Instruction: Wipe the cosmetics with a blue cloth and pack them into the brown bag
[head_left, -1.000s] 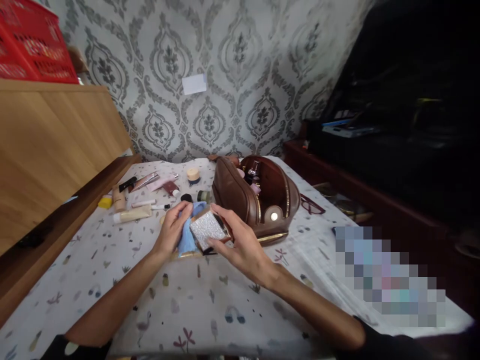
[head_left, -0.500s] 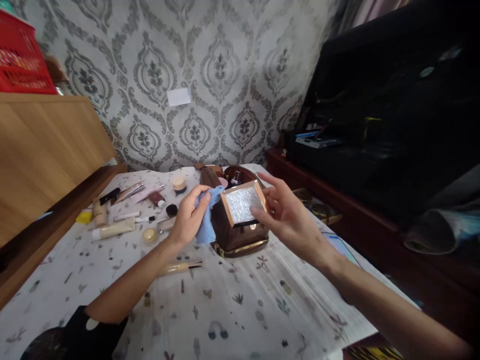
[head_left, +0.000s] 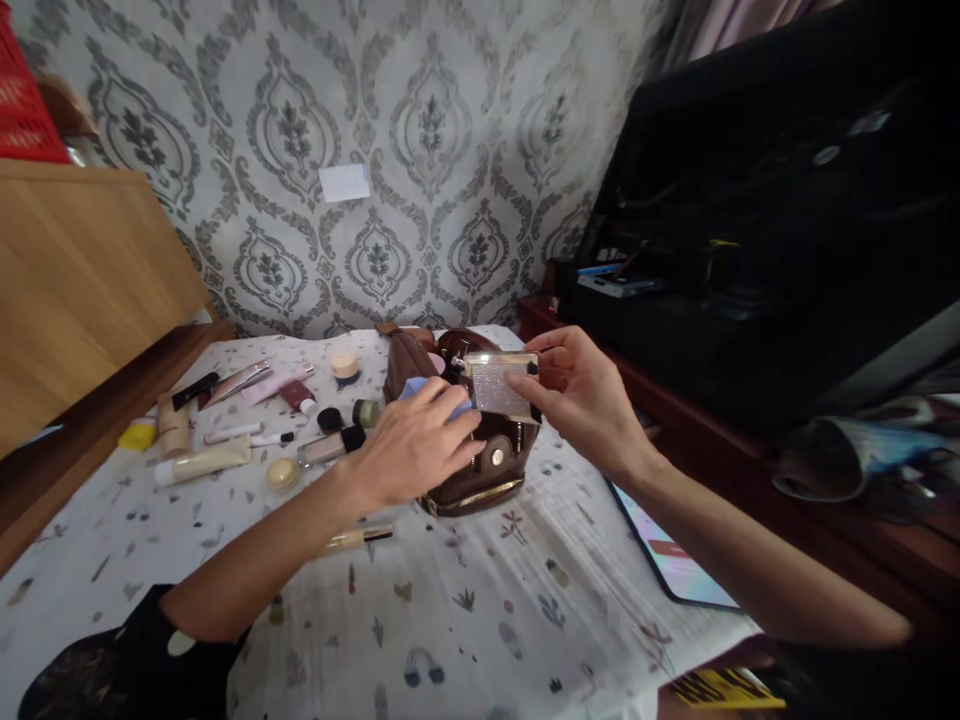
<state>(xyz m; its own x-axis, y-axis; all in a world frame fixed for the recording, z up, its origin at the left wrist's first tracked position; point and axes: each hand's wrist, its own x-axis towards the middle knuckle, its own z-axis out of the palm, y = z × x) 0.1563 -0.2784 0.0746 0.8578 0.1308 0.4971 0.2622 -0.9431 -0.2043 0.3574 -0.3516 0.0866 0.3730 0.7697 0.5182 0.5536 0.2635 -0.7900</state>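
My right hand (head_left: 581,395) grips the right edge of a glittery silver makeup palette (head_left: 491,390) with a gold-coloured border, thumb on its face. My left hand (head_left: 416,440) is closed on a blue cloth (head_left: 414,386), bunched under its fingers against the palette's left side. Both are held in front of and above a brown leather bag (head_left: 480,490), which stands open on the table with a gold zip along its base. Inside the bag's opening a pink item (head_left: 436,363) shows in part; the rest of its contents is hidden.
On the patterned tablecloth (head_left: 465,640), several cosmetics lie at the left, among them a cream tube (head_left: 206,462), a round jar (head_left: 282,474) and a peach-lidded jar (head_left: 344,367). A brush (head_left: 356,538) lies near my left forearm. A phone or tablet (head_left: 667,555) rests under my right forearm.
My left hand has moved right with the blue cloth, up to the palette, and turned palm down. The palette has tilted and shifted slightly in my right hand. The view has shifted a little.
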